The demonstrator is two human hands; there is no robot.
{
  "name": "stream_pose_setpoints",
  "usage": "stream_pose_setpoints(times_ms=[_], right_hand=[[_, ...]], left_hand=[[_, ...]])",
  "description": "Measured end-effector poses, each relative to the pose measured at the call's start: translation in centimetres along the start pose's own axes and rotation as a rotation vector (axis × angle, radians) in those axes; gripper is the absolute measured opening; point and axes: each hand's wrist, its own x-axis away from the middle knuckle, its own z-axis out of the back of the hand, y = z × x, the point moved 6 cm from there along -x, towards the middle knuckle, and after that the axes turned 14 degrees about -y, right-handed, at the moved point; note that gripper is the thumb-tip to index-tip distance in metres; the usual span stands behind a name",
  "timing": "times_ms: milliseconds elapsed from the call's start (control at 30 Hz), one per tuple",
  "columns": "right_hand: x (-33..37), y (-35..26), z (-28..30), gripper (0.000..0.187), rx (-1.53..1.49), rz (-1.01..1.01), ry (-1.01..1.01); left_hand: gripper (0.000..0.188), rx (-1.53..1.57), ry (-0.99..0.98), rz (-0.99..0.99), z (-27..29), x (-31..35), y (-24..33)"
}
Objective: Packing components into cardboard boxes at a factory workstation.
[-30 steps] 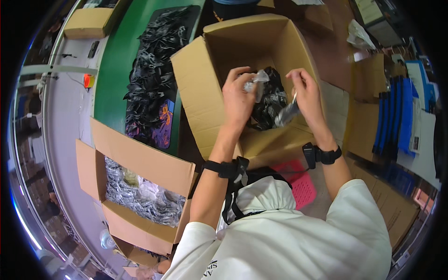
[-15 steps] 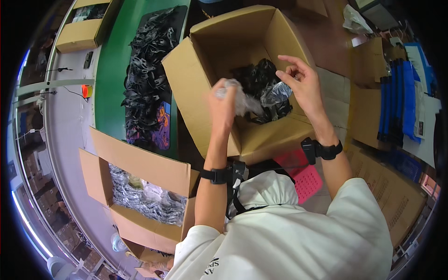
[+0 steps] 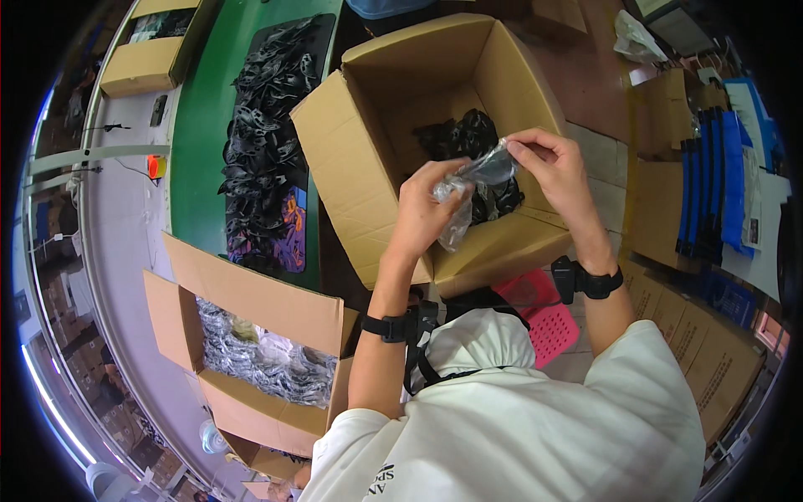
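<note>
Both hands are raised over a large open cardboard box (image 3: 514,79). My left hand (image 3: 425,207) is closed round crumpled clear plastic bags (image 3: 456,227), whose loose ends hang below the fingers. My right hand (image 3: 552,166) pinches the upper corner of a clear bag with a dark item inside (image 3: 495,167); its other end reaches my left hand. What the dark item is, I cannot make out. Black pieces (image 3: 468,132) lie at the bottom of the box beneath, partly hidden by my hands.
Left of the box, a heap of black parts (image 3: 263,125) covers a mat on a green-topped table (image 3: 201,109). A second open carton (image 3: 259,410) at lower left holds many bagged items (image 3: 268,364). A pink perforated basket (image 3: 556,330) and stacked cartons (image 3: 694,335) stand to the right.
My left hand has moved right, toward the bagged item. My right hand has come down and now pinches the bag's corner, lifting it above the black pieces.
</note>
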Motion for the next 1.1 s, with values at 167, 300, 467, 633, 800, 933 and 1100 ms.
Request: stream_pose_setpoints(times_ms=[167, 300, 467, 633, 800, 933, 1100], right_hand=[[0.1, -2.3, 1.0, 0.014, 0.286, 0.180, 0.201], [0.1, -2.9, 1.3, 0.015, 0.368, 0.188, 0.264], [-0.4, -2.5, 2.4, 0.015, 0.278, 0.187, 0.343], [-1.4, -3.7, 1.7, 0.019, 0.313, 0.133, 0.298], [-2.2, -3.4, -0.2, 0.020, 0.417, -0.049, 0.099], [-2.6, -4.0, -0.3, 0.018, 0.605, 0.078, 0.089], [-2.9, -6.5, -1.1, 0.016, 0.590, 0.209, 0.211]], left_hand=[[0.028, 0.152, 0.163, 0.151, 2.4, 1.9, -2.3], [0.024, 0.174, 0.206, 0.257, 3.9, 3.0, -2.8], [0.026, 0.236, 0.261, 0.265, 4.7, 3.6, -3.7], [0.037, 0.272, 0.212, 0.390, 5.1, 4.4, -3.3], [0.040, 0.291, 0.258, 0.380, 4.3, 5.3, -4.9], [0.036, 0.233, 0.224, 0.354, 4.8, 5.7, -3.3], [0.030, 0.319, 0.264, 0.330, 5.2, 6.6, -4.5]])
